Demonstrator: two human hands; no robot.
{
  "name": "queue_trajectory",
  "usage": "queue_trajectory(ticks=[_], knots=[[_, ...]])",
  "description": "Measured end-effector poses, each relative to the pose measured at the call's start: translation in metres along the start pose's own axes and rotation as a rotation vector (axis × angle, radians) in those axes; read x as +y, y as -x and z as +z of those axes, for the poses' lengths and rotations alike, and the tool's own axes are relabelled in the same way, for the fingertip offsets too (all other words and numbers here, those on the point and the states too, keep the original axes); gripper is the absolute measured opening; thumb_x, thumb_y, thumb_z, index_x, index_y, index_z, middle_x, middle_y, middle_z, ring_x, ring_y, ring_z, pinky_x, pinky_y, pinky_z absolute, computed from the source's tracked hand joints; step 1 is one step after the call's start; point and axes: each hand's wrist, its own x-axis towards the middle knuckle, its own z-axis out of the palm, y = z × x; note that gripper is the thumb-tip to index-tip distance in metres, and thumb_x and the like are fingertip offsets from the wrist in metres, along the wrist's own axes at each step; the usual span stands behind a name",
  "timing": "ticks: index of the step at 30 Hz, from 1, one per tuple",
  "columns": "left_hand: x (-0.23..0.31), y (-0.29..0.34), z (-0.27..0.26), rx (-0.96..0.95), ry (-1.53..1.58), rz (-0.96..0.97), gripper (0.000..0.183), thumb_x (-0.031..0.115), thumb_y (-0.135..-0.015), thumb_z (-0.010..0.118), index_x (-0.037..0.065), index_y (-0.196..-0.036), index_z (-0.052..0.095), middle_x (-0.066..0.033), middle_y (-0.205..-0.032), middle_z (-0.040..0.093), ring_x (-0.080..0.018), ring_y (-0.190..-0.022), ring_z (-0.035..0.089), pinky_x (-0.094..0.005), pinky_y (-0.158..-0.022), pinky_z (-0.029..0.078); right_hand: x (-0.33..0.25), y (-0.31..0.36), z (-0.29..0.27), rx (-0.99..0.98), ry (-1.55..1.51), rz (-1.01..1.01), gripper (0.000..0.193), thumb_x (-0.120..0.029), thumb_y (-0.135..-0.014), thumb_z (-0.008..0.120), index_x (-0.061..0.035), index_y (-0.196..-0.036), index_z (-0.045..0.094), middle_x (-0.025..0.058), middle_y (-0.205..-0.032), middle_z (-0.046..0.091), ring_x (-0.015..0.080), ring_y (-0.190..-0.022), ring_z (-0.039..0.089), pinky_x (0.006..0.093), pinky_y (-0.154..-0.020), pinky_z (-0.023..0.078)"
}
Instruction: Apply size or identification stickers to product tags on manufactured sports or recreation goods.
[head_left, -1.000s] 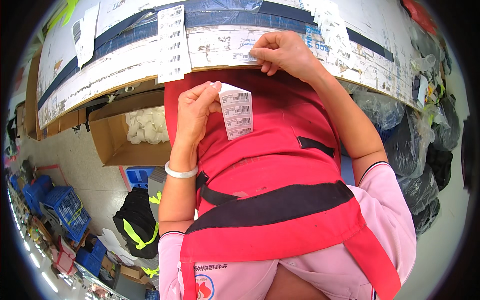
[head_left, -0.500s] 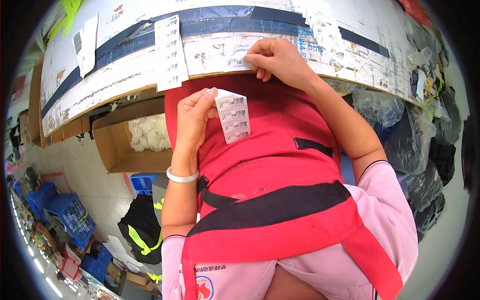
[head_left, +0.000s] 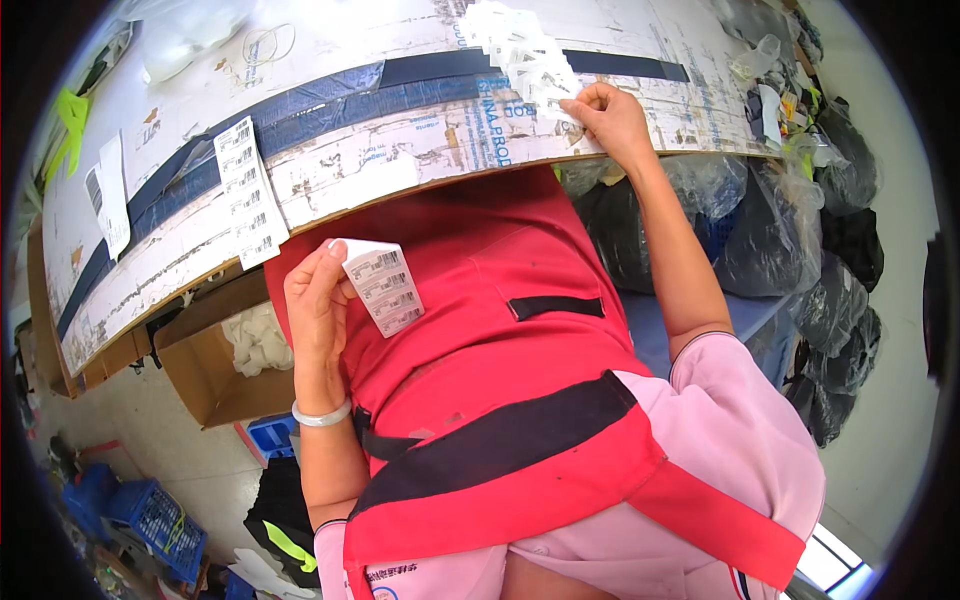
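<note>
A scuffed white counter (head_left: pixel 350 165) banded with dark blue tape (head_left: pixel 420 88) fills the top of the frame. Plastic bags (head_left: pixel 755 230) crowd the right side, and a box (head_left: pixel 195 375) with white scraps (head_left: pixel 258 340) sits at the left, below the counter's edge.

The left hand (head_left: pixel 318 295), left of centre, has its grip pressed together, thumb and fingers pinching the top corner of a folded strip (head_left: pixel 385 290) of labels. The strip hangs in front of the red apron (head_left: pixel 480 410), printed side up. The right hand (head_left: pixel 612 120), at the upper right, bends its thumb and fingers over the near end of a loose pile (head_left: pixel 525 60) of labels; whether that grip pinches a label, I cannot tell. A flat strip (head_left: pixel 248 190) lies at the upper left of the frame, its lower end at the counter's edge.

For clean handling, the left grip would do best at the corner, firm but light, so the labels do not crease. The right fingertips should touch one label only by its edge and leave the pile straight upward, since sideways dragging could scatter the loose pieces.
</note>
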Motion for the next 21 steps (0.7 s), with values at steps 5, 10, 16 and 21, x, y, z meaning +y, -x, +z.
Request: queue_trajectory(ticks=[5,10,16,21], knots=[[0.009,0.005,0.008,0.008,-0.037,0.01,0.026,0.018,-0.096,0.054,-0.005,-0.105,0.063,-0.0092,-0.092,0.067,-0.0139,-0.076,0.066,-0.0267,-0.062,0.057,-0.008,0.002,-0.003,0.141,0.461,0.007,0.047,-0.037,-0.075,0.077,-0.0076,-0.106,0.059,0.01,-0.076,0.067,0.0241,-0.066,0.063,0.0355,-0.062,0.048],[0.009,0.011,0.0,0.039,-0.013,0.029,0.023,0.019,-0.095,0.056,-0.002,-0.093,0.066,-0.0111,-0.082,0.068,-0.0141,-0.066,0.065,-0.0256,-0.052,0.054,-0.069,0.054,0.029,-0.135,-0.082,-0.176,0.033,-0.027,-0.083,0.071,-0.0034,-0.103,0.06,0.0067,-0.076,0.064,0.0144,-0.067,0.058,0.0287,-0.063,0.047],[0.009,0.014,0.002,0.112,-0.06,0.028,0.025,0.02,-0.097,0.054,-0.002,-0.102,0.065,-0.0017,-0.07,0.059,-0.007,-0.059,0.054,-0.0221,-0.058,0.048,-0.133,0.121,0.102,-0.922,-0.591,-0.051,0.012,-0.012,-0.09,0.064,-0.0008,-0.094,0.066,0.0007,-0.076,0.062,0.0039,-0.062,0.053,0.0196,-0.055,0.043],[0.025,0.034,0.019,0.187,-0.271,0.387,0.039,0.015,-0.097,0.053,0.001,-0.133,0.049,-0.0017,-0.086,0.063,-0.0072,-0.075,0.056,-0.0211,-0.07,0.046,-0.14,0.123,0.104,-0.999,-0.577,-0.026,0.012,-0.012,-0.09,0.064,-0.0001,-0.092,0.066,0.0016,-0.075,0.062,0.0056,-0.062,0.054,0.0201,-0.054,0.044]])
